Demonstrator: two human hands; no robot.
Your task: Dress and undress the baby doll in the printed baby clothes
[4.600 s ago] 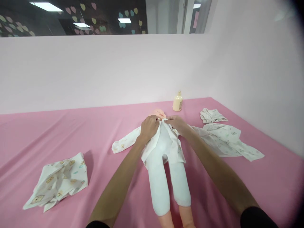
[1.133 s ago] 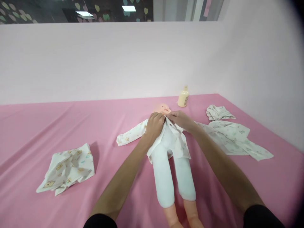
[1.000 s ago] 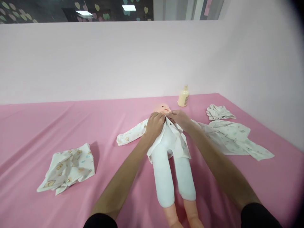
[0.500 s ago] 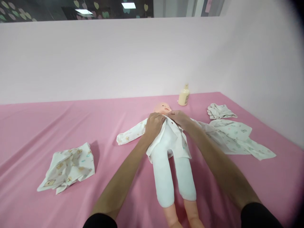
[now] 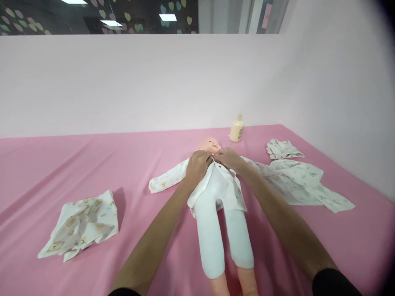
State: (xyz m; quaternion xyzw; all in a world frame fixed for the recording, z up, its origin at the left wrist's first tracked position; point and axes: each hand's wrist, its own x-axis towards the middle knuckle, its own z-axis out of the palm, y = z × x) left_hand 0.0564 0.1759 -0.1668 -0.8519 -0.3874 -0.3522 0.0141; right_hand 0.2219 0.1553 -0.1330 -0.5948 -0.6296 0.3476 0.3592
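Observation:
A baby doll (image 5: 211, 238) lies on its back on the pink sheet, head away from me and lower legs bare. It wears a white baby shirt (image 5: 168, 179) with small printed figures, its front partly open over the white body. At the chest, just below the chin, my left hand (image 5: 198, 165) is closed on the shirt's edge. My right hand (image 5: 228, 159) pinches the other front edge right beside it, fingertips nearly meeting the left ones. A dark snap or button shows below my right fingers. The fingertips themselves are partly hidden by the cloth and hands.
A cream pump bottle (image 5: 236, 130) stands beyond the doll's head. Crumpled white cloth (image 5: 283, 149) and a spread printed garment (image 5: 304, 181) lie to the right. Left, a folded printed cloth (image 5: 84, 224) rests on the pink sheet (image 5: 129, 156). A white wall (image 5: 138, 82) rises behind.
My right hand has come slightly left, closer to my left hand, and the shirt's front edges are nearer together at the chest. The whole view has shifted a little downward.

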